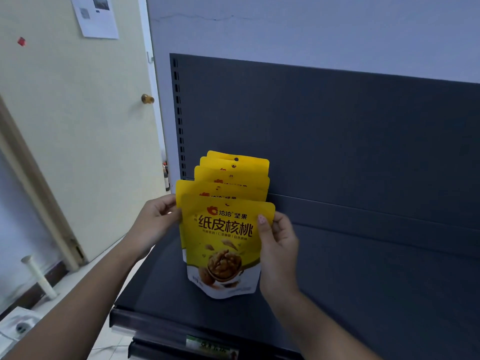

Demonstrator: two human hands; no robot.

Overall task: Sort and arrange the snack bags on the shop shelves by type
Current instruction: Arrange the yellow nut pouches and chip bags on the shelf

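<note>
A row of matching yellow walnut bags (pixel 228 178) stands upright, one behind the other, at the left end of a dark grey shelf (pixel 363 268), running back to the shelf's back panel (pixel 337 139). The front bag (pixel 223 245) is held from both sides: the left hand (pixel 155 219) has its fingers closed on the bag's upper left edge, and the right hand (pixel 279 245) clamps the upper right edge, thumb on the front face. The bag's base seems to rest on the shelf, so it looks as if it is being squared up in line with the others. At a guess, this one type is nearly finished, about five bags all facing forward. The rest of the shelf to the right carries nothing in view, so other types, if there are any, are not yet placed; none can be seen here. The shelf is smooth dark metal with a slotted upright (pixel 179 113) at its left. Below its front edge a lower shelf (pixel 207 349) shows. To the left is a cream door (pixel 78 126) with a brass knob (pixel 147 99) and a paper notice (pixel 94 15) stuck to it, beside a pale wall (pixel 311 29).
</note>
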